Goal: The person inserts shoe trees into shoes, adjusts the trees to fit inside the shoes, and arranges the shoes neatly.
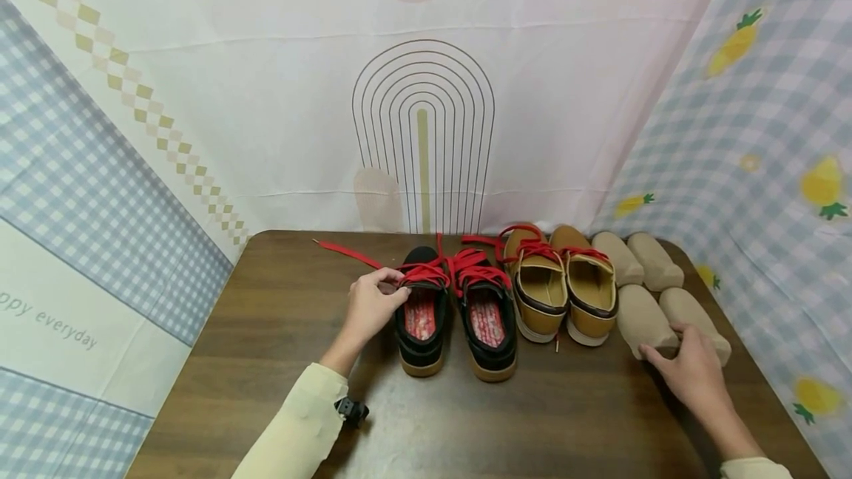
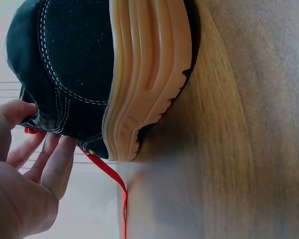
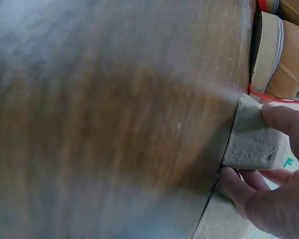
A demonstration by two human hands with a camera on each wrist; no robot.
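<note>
In the head view, a black shoe with red laces and a gum-coloured sole stands on the table. My left hand pinches the left side of its collar. The left wrist view shows the thumb at the collar edge and the fingers along the outer side of the same shoe. At the right, my right hand grips the near end of a beige shoe-shaped form. Thumb and fingers lie on opposite sides of that form in the right wrist view.
A second black shoe stands beside the first. Two tan shoes with red laces are to its right. Other beige forms stand near the table's right edge. A loose red lace trails left. Patterned cloths hang around the wooden table.
</note>
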